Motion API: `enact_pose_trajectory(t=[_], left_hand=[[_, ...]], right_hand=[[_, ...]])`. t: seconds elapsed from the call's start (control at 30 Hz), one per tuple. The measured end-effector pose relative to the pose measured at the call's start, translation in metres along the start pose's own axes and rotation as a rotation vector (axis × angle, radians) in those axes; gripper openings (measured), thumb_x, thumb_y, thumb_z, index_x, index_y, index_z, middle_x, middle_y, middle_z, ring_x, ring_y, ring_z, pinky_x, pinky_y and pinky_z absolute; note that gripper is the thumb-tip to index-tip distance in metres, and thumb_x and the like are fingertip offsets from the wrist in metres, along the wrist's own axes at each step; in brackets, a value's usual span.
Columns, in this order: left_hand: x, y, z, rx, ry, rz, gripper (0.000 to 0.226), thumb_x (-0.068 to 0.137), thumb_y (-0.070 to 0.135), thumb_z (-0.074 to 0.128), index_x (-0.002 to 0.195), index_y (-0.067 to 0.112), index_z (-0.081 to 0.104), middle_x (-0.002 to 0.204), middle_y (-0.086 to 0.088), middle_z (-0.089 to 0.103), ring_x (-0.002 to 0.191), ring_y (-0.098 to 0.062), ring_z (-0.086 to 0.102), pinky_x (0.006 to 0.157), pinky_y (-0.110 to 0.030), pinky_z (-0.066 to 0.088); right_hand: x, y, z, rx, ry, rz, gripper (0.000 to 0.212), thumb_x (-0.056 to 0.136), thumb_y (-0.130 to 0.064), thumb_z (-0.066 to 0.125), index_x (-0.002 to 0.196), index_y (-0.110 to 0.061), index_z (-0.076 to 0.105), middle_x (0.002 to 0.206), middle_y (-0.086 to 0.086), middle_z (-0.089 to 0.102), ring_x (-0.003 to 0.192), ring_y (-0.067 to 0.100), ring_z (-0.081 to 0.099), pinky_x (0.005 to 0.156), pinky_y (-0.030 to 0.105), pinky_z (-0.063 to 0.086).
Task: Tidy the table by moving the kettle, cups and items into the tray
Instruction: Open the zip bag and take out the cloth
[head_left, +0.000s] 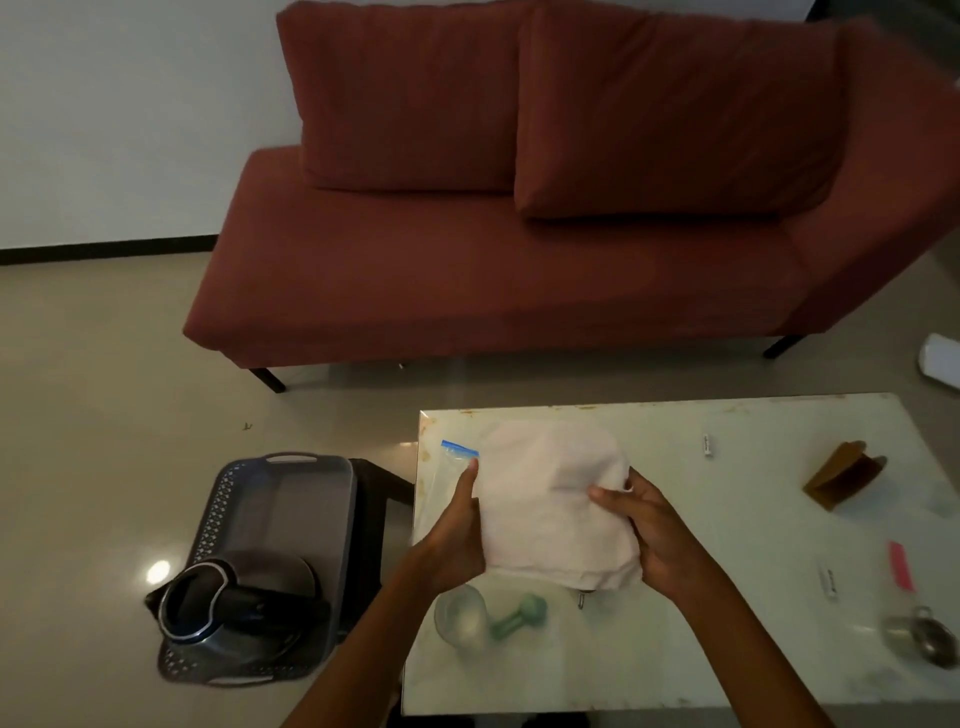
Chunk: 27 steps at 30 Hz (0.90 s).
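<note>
Nearest me on the table (727, 660): a clear cup (460, 618) lying next to a small green dumbbell (519, 616), and a metal cup (930, 642) far right. To the left, off the table, the kettle (208, 603) sits in the near end of the grey tray (228, 499). I see both hands clamped on a folded white cloth (550, 499), with the left hand (457, 525) gripping its left edge and the right hand (649, 525) gripping its right. A zip bag (447, 467) lies just beside the cloth's left edge. There's a brown holder (844, 475) further right and a red sofa (519, 260) behind.
</note>
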<state>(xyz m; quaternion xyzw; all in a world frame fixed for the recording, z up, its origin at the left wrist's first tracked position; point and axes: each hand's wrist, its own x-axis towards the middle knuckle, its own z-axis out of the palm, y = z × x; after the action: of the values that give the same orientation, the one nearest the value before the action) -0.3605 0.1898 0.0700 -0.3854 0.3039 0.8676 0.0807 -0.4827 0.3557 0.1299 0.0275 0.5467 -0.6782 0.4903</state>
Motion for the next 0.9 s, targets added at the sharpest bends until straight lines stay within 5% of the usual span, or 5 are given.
enact_pose_trajectory(t=[0.13, 0.23, 0.5, 0.73, 0.9], left_hand=[[-0.031, -0.010, 0.025, 0.064, 0.080, 0.042, 0.078, 0.064, 0.074, 0.060, 0.127, 0.029, 0.052, 0.126, -0.011, 0.061, 0.116, -0.033, 0.057, 0.098, -0.053, 0.046], [-0.054, -0.025, 0.043, 0.224, 0.077, 0.085, 0.073, 0.061, 0.041, 0.079, 0.126, 0.020, 0.053, 0.121, -0.013, 0.063, 0.112, -0.034, 0.059, 0.095, -0.051, 0.049], [-0.106, -0.064, 0.084, 0.208, 0.067, 0.196, 0.045, 0.083, 0.014, 0.061, 0.127, 0.012, 0.049, 0.124, -0.015, 0.059, 0.114, -0.033, 0.056, 0.096, -0.047, 0.048], [-0.141, -0.079, 0.089, 0.201, 0.088, 0.227, 0.036, 0.087, 0.009, 0.055, 0.122, 0.014, 0.050, 0.122, -0.015, 0.059, 0.114, -0.035, 0.055, 0.091, -0.046, 0.050], [-0.160, -0.094, 0.083, 0.299, 0.054, 0.281, 0.022, 0.088, 0.001, 0.051, 0.105, 0.013, 0.058, 0.108, -0.008, 0.064, 0.099, -0.024, 0.061, 0.085, -0.035, 0.054]], right_hand=[[-0.027, -0.008, -0.008, -0.156, 0.004, -0.021, 0.028, 0.085, 0.007, 0.053, 0.104, -0.012, 0.060, 0.089, 0.003, 0.069, 0.072, 0.012, 0.069, 0.056, 0.021, 0.055], [-0.047, -0.008, -0.021, -0.121, -0.041, -0.002, 0.029, 0.084, 0.008, 0.052, 0.100, -0.015, 0.061, 0.090, 0.003, 0.070, 0.078, 0.017, 0.068, 0.062, 0.026, 0.056], [-0.100, -0.013, -0.047, -0.234, -0.104, -0.048, 0.037, 0.080, 0.017, 0.049, 0.094, -0.015, 0.060, 0.093, 0.007, 0.066, 0.079, 0.019, 0.064, 0.059, 0.021, 0.056], [-0.130, 0.004, -0.048, -0.257, -0.099, -0.003, 0.034, 0.080, 0.009, 0.057, 0.111, -0.006, 0.059, 0.102, 0.011, 0.066, 0.095, 0.029, 0.062, 0.085, 0.041, 0.051], [-0.150, 0.017, -0.044, -0.217, -0.025, -0.035, 0.028, 0.080, 0.014, 0.056, 0.095, -0.009, 0.062, 0.094, 0.010, 0.066, 0.083, 0.023, 0.063, 0.068, 0.028, 0.056]])
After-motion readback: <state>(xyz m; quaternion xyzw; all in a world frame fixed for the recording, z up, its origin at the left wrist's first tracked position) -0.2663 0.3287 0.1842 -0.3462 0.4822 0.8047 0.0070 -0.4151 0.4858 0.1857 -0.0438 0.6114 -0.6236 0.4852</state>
